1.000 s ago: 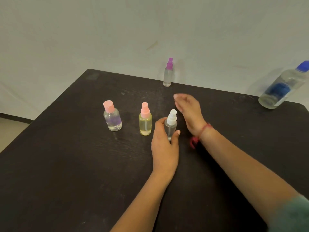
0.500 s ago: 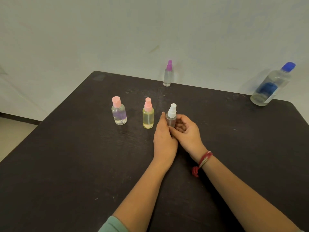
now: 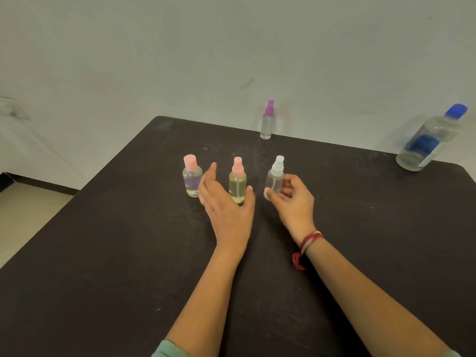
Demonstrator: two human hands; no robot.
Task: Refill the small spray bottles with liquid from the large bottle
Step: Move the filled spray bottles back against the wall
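My right hand (image 3: 292,199) holds a small clear spray bottle with a white cap (image 3: 275,177), upright on the dark table (image 3: 128,253). My left hand (image 3: 226,202) is spread open, its fingers around but not closed on the yellow-liquid bottle with a pink sprayer (image 3: 237,180). A round pink-capped bottle (image 3: 191,176) stands just left of that hand. A slim bottle with a purple sprayer (image 3: 266,121) stands at the table's far edge. The large clear bottle with a blue cap and blue label (image 3: 430,139) stands at the far right corner.
A pale wall rises directly behind the table's far edge. The table's left edge drops to a light floor (image 3: 31,215). A red thread band circles my right wrist (image 3: 309,240).
My left hand has let go of the white-capped bottle and moved left to the yellow bottle. My right hand has taken hold of the white-capped bottle.
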